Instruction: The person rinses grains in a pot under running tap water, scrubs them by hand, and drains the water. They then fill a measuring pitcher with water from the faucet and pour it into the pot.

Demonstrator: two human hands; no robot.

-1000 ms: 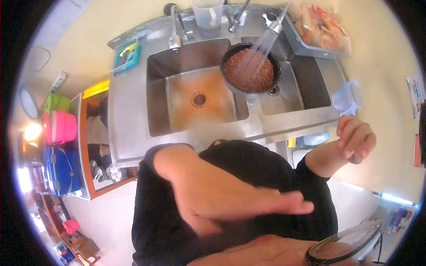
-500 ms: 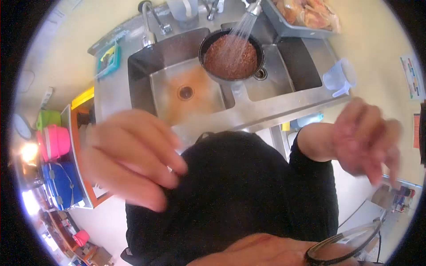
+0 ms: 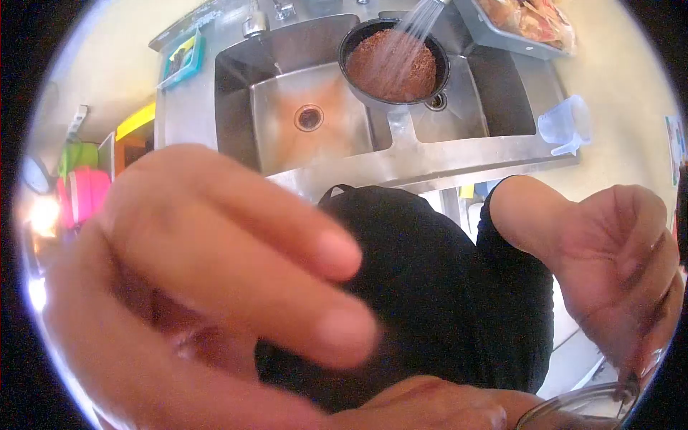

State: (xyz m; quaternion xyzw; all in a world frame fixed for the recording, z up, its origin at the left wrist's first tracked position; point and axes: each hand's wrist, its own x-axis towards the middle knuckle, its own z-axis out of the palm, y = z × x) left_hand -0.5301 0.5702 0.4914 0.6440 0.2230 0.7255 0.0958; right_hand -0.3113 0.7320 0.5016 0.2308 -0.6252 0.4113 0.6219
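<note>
Large and close in the view, my left hand (image 3: 215,251) is raised with its fingers curved and apart, nothing held between them. On the right, my right hand (image 3: 620,265) is lifted with the palm showing, fingers loosely bent and no object visible in them; its fingertips are close to the rim of a pair of glasses (image 3: 530,412) at the bottom edge. Beyond both hands, a black round pot (image 3: 349,68) of reddish-brown grains (image 3: 390,64) rests over the divider of a double steel sink (image 3: 401,154). Water sprays into it from a faucet head above.
A grey tray (image 3: 502,43) with bagged food stands at the back right. A clear plastic jug (image 3: 564,122) is on the right counter edge, and a teal basket (image 3: 188,61) on the left. Green and pink (image 3: 87,192) containers are at far left.
My left hand has swung left and come up much closer to the camera. My right hand has also come nearer, moving right and down. The sink now appears higher in the view.
</note>
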